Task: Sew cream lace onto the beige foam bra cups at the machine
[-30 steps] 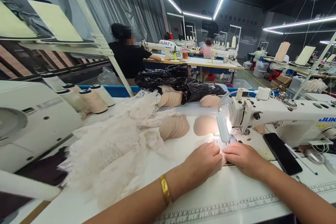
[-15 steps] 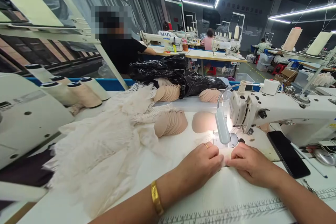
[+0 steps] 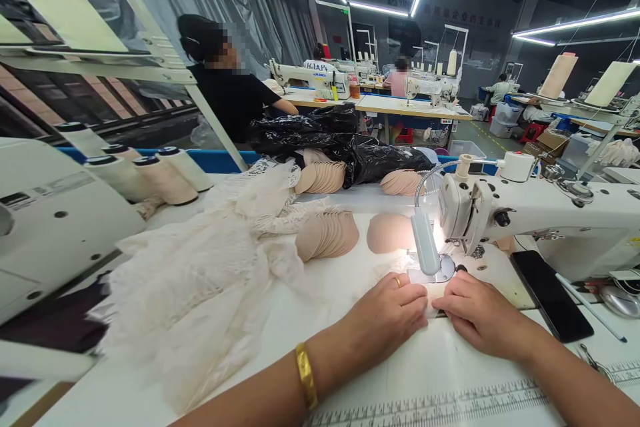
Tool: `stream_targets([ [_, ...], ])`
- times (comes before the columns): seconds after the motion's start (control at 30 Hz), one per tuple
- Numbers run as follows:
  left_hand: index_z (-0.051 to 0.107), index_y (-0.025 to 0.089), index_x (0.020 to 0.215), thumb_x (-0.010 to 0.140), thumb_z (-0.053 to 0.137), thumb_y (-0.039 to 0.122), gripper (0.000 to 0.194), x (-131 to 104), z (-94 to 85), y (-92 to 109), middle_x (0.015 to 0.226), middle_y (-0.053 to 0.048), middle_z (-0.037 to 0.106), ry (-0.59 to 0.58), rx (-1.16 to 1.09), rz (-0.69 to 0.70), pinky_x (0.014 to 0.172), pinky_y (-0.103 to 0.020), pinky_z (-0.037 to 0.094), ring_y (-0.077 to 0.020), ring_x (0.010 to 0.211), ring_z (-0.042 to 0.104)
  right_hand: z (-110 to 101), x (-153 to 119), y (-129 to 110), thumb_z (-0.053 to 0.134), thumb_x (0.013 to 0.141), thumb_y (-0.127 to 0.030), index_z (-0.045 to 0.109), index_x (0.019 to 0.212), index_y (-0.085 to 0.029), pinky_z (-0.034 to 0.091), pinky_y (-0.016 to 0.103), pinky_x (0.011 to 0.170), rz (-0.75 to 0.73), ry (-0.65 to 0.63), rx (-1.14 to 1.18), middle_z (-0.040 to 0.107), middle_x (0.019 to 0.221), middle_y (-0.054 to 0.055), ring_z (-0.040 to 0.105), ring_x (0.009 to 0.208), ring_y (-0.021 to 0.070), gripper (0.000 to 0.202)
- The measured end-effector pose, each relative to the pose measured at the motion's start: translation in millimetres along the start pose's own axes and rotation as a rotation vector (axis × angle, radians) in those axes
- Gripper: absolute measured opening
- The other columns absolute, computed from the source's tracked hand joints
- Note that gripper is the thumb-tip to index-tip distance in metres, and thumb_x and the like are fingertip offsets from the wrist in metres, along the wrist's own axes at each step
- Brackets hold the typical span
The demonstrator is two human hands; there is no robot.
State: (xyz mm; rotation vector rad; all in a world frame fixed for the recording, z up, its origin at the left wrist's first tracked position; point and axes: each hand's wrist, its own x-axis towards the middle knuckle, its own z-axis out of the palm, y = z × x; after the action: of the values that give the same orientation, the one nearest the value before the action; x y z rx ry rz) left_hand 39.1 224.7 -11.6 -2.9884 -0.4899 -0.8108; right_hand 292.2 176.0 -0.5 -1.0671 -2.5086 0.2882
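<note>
My left hand, with a ring and a gold bracelet, is closed with its fingertips on a piece of pale, sheer fabric. Just across from it, my right hand pinches the same fabric, a small gap between the two hands. Most of the piece is hidden under the fingers. Beyond them are the metal needle plate and the head of a white sewing machine. A small grey lamp lights this spot. Beige pads, one single and one fanned stack, lie behind my left hand.
Cream lace garments are heaped at left. Black plastic bags and more pads lie at the back. A phone and small scissors are on the right; a ruler runs along the front. A co-worker sits beyond the table.
My left hand has shifted slightly, its fingers now closer to the right hand's. My right hand stays nearly in place. The co-worker at the left has turned the head.
</note>
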Motion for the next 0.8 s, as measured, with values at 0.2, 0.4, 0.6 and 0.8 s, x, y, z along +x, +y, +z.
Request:
stream_targets([
  [0.2,0.061,0.018,0.093,0.110,0.045,0.020,0.024,9,3.9,-14,0.093,-0.004,0.071,-0.024,-0.082,0.039,0.077,-0.033,0.047,-0.0185,0.076,0.057,6,0,5,0.047,0.094,-0.003,0.068,0.112,-0.022,0.040,0.031,0.068,0.012,0.051,-0.017,0.060,0.087,0.004,0.051,0.083,0.0217,0.034],
  [0.4,0.059,0.020,0.088,0.110,0.042,0.022,0.028,29,0.1,-31,0.086,-0.004,0.067,-0.099,-0.141,0.075,0.071,-0.033,0.046,-0.0198,0.077,0.057,14,1,15,0.048,0.097,-0.006,0.067,0.108,-0.022,0.041,0.032,0.067,0.060,0.122,-0.083,0.059,0.088,0.004,0.052,0.081,0.0219,0.027],
  [0.6,0.060,0.019,0.087,0.109,0.049,0.021,0.025,35,-0.1,-36,0.099,-0.006,0.073,-0.067,-0.113,0.045,0.081,-0.033,0.051,-0.0206,0.089,0.064,19,3,19,0.050,0.098,-0.006,0.067,0.109,-0.026,0.040,0.031,0.065,0.092,0.176,-0.136,0.055,0.082,0.001,0.051,0.072,0.0203,0.028],
  [0.8,0.058,0.019,0.085,0.106,0.055,0.020,0.021,41,-1.4,-35,0.099,-0.005,0.074,-0.020,-0.130,0.028,0.079,-0.031,0.053,-0.0194,0.086,0.064,21,3,21,0.050,0.099,-0.008,0.066,0.112,-0.027,0.039,0.031,0.062,0.093,0.192,-0.154,0.055,0.081,0.001,0.053,0.071,0.0209,0.028],
])
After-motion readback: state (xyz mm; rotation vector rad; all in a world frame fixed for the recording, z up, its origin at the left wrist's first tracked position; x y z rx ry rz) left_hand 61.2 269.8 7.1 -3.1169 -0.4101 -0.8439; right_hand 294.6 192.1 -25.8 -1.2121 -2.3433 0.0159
